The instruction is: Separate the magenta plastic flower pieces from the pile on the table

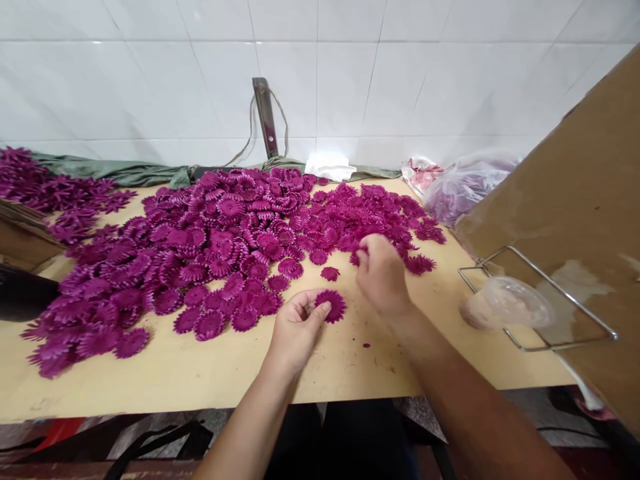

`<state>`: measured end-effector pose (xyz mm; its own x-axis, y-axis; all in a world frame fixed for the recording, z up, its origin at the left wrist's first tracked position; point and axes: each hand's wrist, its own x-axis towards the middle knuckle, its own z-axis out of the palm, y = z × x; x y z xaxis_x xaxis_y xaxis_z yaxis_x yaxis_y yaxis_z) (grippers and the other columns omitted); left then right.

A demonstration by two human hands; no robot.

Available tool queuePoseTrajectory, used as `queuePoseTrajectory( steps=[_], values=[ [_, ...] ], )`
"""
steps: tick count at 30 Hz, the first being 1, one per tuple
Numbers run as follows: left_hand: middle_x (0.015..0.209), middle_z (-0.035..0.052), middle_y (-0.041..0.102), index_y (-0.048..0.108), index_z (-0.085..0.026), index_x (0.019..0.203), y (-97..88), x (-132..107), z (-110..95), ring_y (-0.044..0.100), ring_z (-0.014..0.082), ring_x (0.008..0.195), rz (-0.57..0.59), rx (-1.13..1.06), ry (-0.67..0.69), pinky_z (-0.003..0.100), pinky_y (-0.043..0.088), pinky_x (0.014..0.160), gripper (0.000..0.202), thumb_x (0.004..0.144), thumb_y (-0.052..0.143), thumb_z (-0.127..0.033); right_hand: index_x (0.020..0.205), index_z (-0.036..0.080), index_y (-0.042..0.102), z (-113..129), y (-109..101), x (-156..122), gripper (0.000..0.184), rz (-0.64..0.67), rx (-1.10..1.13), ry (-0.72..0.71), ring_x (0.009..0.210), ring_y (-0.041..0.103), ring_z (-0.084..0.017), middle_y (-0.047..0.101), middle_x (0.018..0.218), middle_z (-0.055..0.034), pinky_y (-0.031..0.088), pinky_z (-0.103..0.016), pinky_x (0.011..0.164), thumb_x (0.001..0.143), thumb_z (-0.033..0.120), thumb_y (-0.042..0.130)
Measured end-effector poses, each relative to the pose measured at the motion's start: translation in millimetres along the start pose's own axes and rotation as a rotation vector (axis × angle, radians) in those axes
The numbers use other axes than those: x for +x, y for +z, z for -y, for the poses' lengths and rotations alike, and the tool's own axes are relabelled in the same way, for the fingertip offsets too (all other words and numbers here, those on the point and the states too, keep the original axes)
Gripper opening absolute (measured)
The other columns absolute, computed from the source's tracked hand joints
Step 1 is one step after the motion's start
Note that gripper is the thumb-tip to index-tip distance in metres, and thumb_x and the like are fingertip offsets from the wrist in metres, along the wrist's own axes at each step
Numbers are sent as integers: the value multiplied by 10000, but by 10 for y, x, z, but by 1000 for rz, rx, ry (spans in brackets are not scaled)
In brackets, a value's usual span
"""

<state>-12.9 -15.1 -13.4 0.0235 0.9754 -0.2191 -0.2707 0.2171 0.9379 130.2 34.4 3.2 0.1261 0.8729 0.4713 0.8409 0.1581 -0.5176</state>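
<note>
Between thumb and fingers, my left hand (299, 325) pinches a round magenta artificial flower (332, 305) with a toothed petal edge, a little above the tabletop. My right hand (381, 275) is at the near edge of a heap of smaller magenta flower pieces (350, 210), its fingers curled together. Some magenta shows at those fingertips, but what they grip is not clear. A large heap of rounded, cupped magenta flowers (215, 237) spreads to the left. One small loose flower piece (330, 273) lies on the table between the heap and my hands.
On the wooden tabletop (210, 380), spiky magenta flowers (75, 200) lie far left. At right are a wire stand (565, 287), a translucent plastic tub (510, 303) and a large cardboard sheet (560, 193). A plastic bag (467, 187) sits by the tiled wall (350, 87).
</note>
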Motion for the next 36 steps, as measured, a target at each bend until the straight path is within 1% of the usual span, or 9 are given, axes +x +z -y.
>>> queuePoseTrajectory(
  steps=[4, 6, 12, 16, 21, 24, 27, 30, 36],
  values=[
    [506, -36, 571, 616, -139, 569, -20, 34, 24, 468, 71, 484, -60, 6, -7, 199, 383, 513, 245, 524, 766, -327, 1023, 97, 586, -157, -102, 215, 263, -41, -130, 28, 1060, 490, -325, 570, 1086, -200, 403, -510, 887, 769, 102, 519],
    [441, -68, 482, 543, -148, 499, -14, 75, 35, 386, 49, 430, -92, -17, -2, 184, 328, 459, 324, 515, 771, -377, 1066, 119, 594, -88, -161, 129, 283, 12, -103, -60, 1128, 455, -325, 557, 1163, -181, 383, -520, 919, 793, 165, 537],
    [498, -43, 522, 595, -141, 608, -10, 94, 30, 443, 69, 473, -20, -113, -31, 189, 358, 480, 352, 605, 704, -476, 820, 170, 648, 310, -148, -365, 94, 342, 144, -249, 774, 588, -195, 663, 813, -65, 477, -333, 698, 776, 150, 567],
    [640, -5, 633, 662, -136, 746, -12, 63, -16, 520, 90, 561, 43, -81, -22, 196, 399, 535, 290, 545, 773, -314, 709, 163, 637, 354, -70, -398, 141, 270, 82, -162, 630, 558, -169, 642, 669, -41, 428, -293, 599, 763, 86, 533],
    [547, -32, 595, 670, -144, 682, -18, 46, -69, 474, 82, 505, 17, -7, 64, 207, 391, 540, 154, 569, 737, -225, 705, 179, 612, 203, -87, -157, 192, 193, 181, -75, 575, 560, -157, 640, 666, -41, 443, -289, 554, 802, 120, 457],
    [532, -32, 583, 652, -141, 628, -56, 19, -44, 468, 84, 506, -14, 26, 33, 211, 385, 538, 178, 575, 738, -288, 783, 168, 603, -46, -116, 149, 165, -39, 118, 125, 670, 599, -212, 638, 716, -76, 483, -375, 645, 810, 157, 441],
    [507, -48, 546, 610, -145, 596, -92, 28, -16, 444, 75, 500, -88, 10, 9, 199, 363, 519, 270, 553, 752, -371, 1000, 97, 585, -208, -130, 349, 302, -89, -19, 164, 1006, 543, -330, 608, 1014, -194, 412, -506, 864, 701, 102, 546],
    [459, -74, 463, 549, -150, 539, -91, 84, -27, 373, 56, 457, -118, 14, 25, 189, 322, 479, 361, 539, 748, -451, 1085, 110, 563, -89, -154, 253, 384, -7, -7, 82, 1152, 443, -345, 540, 1170, -201, 357, -531, 939, 702, 105, 573],
    [500, -52, 496, 560, -148, 608, -37, 135, -30, 422, 67, 469, -12, -83, -2, 193, 347, 479, 414, 585, 691, -540, 831, 182, 625, 382, -157, -269, 78, 310, 201, -194, 839, 574, -213, 645, 852, -66, 462, -377, 768, 761, 176, 593]
  ],
)
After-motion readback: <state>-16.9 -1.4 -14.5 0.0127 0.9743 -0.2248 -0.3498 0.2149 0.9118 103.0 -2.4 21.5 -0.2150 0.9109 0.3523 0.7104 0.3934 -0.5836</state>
